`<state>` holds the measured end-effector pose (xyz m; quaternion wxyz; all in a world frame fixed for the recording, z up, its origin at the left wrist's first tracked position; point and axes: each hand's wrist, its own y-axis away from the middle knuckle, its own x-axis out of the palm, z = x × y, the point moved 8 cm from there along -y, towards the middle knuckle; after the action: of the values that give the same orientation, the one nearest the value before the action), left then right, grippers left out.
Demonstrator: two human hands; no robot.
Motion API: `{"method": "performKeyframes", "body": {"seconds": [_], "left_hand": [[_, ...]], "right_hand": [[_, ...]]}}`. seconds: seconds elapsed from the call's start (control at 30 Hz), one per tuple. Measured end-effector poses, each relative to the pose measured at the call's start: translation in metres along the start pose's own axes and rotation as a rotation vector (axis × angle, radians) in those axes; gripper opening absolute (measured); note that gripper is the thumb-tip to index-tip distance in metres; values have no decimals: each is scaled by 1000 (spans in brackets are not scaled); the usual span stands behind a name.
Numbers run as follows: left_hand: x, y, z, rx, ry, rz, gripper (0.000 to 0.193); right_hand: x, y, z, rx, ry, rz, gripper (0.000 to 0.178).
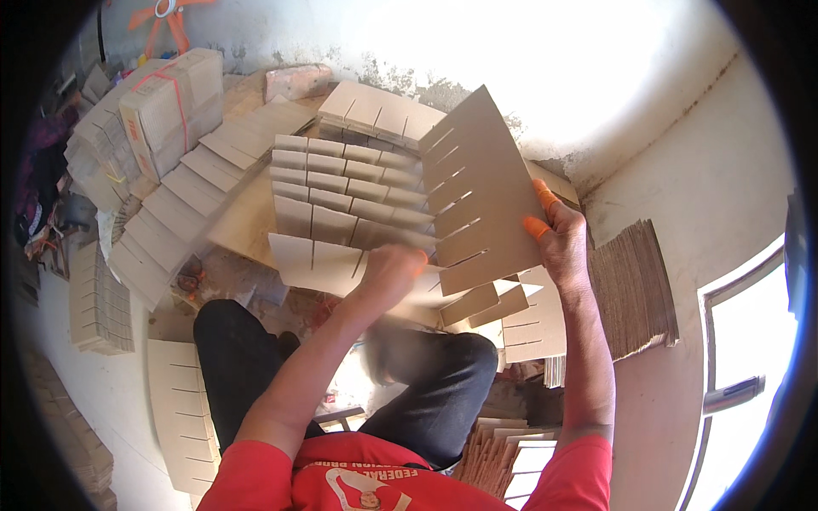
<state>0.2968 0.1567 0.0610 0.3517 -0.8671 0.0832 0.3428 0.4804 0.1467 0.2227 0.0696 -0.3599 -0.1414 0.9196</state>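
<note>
A large slotted cardboard divider sheet (481, 200) stands tilted, with its row of slots toward the left. My right hand (562, 243) grips its right edge, orange covers on the fingertips. To its left, several slotted cardboard strips (328, 223) stand in parallel rows, their far-right ends close to the sheet's slots. My left hand (392, 274), blurred by motion, is closed at the nearest strip (311, 260), with an orange cover on one finger. What its fingers hold, if anything, is hidden.
Fanned cardboard pieces (183, 200) run along the left, near a strapped carton (158, 106). Slotted sheets (379, 111) are stacked behind the rows. A tall cardboard stack (635, 289) leans by the right wall. An orange fan (166, 21) stands at the back left.
</note>
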Motion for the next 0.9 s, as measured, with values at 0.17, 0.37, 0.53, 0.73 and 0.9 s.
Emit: {"method": "performKeyframes", "body": {"seconds": [0.17, 0.37, 0.53, 0.73, 0.9], "left_hand": [[1, 1, 2, 5, 48, -17, 16], [-4, 6, -7, 71, 29, -48, 15], [-8, 13, -12, 117, 107, -63, 7], [-8, 8, -7, 99, 186, -128, 10], [-7, 8, -10, 123, 59, -61, 15]], "right_hand": [[4, 7, -8, 25, 54, -12, 56], [-5, 15, -12, 10, -49, -64, 55], [-10, 17, -6, 45, -118, -61, 57], [-16, 19, -15, 37, -138, -111, 57], [-14, 26, -21, 80, -170, -113, 57]]}}
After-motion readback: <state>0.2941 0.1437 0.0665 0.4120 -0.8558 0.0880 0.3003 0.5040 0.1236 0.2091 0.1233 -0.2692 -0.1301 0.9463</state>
